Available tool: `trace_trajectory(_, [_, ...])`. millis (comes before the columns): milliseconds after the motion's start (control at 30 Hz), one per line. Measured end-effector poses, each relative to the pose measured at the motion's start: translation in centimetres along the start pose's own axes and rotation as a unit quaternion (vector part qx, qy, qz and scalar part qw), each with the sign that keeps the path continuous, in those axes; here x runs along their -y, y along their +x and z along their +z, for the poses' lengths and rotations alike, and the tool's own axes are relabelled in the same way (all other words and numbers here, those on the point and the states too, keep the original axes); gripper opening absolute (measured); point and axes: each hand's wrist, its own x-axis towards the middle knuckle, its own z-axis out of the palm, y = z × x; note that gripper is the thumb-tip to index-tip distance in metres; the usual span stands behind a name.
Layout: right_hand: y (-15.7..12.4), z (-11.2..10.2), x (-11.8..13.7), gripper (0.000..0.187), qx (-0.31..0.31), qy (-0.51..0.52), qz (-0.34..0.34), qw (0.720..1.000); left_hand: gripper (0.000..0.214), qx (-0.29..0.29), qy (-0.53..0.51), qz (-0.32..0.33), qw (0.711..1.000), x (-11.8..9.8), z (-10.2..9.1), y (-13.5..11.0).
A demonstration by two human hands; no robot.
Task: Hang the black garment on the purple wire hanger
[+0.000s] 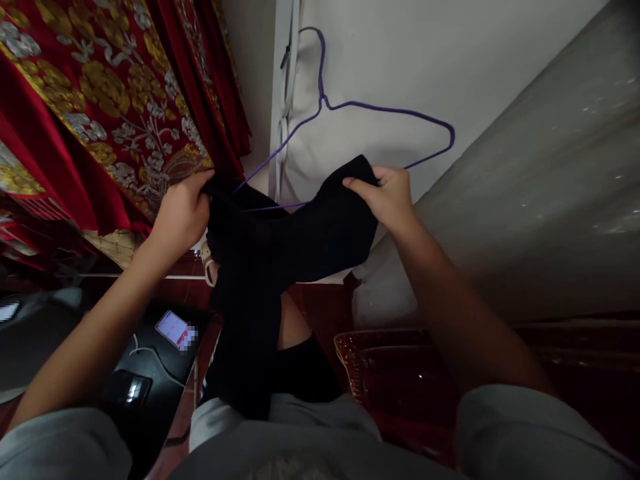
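Note:
A black garment [320, 233] is stretched between my two hands and hangs down in front of my legs; its kind is hard to make out. My left hand [184, 210] is closed on its upper left edge, beside the red curtain. With thumb and fingers, my right hand [389, 192] pinches its upper right corner. A purple clothes hanger [320, 73] is just beyond the garment, hook upward. The hanger's left arm runs down to the cloth near my left hand, while its right end stands free above my right hand. Part of its lower bar is hidden behind the cloth.
Red curtains [115, 87] with gold and silver flowers hang at the left. A lit phone [175, 330] and a pale cable [160, 363] lie on a black surface [163, 407]. Grey sheeting [540, 200] slopes along the right, above a glossy dark red piece [400, 373] with an ornate edge.

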Motion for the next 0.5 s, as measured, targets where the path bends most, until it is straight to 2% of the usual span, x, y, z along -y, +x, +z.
trace_trajectory(100, [-1.0, -0.1, 1.1, 0.029, 0.018, 0.002, 0.009, 1.000, 0.056, -0.026, -0.090, 0.036, 0.995, -1.3, 2.1, 4.1])
trace_trajectory(200, [-1.8, 0.0, 1.7, 0.028, 0.043, 0.005, 0.026, 0.999, 0.050, 0.021, -0.179, 0.066, 0.981, -2.7, 4.4, 7.8])
trace_trajectory(300, [-2.4, -0.6, 2.0, 0.026, 0.053, -0.024, 0.006, 0.998, 0.038, 0.050, -0.221, 0.075, 0.971, -3.3, 5.6, 9.8])
trace_trajectory(367, [-2.3, -1.8, 2.1, 0.019, 0.001, -0.050, -0.038, 0.998, 0.033, 0.057, -0.214, 0.061, 0.973, -2.8, 5.4, 10.3])
trace_trajectory(433, [-1.6, -3.6, 2.1, 0.018, -0.097, -0.051, -0.100, 0.989, 0.028, 0.062, -0.201, 0.039, 0.977, -1.9, 4.3, 10.4])
trace_trajectory(500, [-0.2, -5.5, 1.8, 0.019, -0.157, -0.034, -0.114, 0.980, 0.023, 0.068, -0.194, 0.029, 0.978, -1.0, 3.0, 10.4])
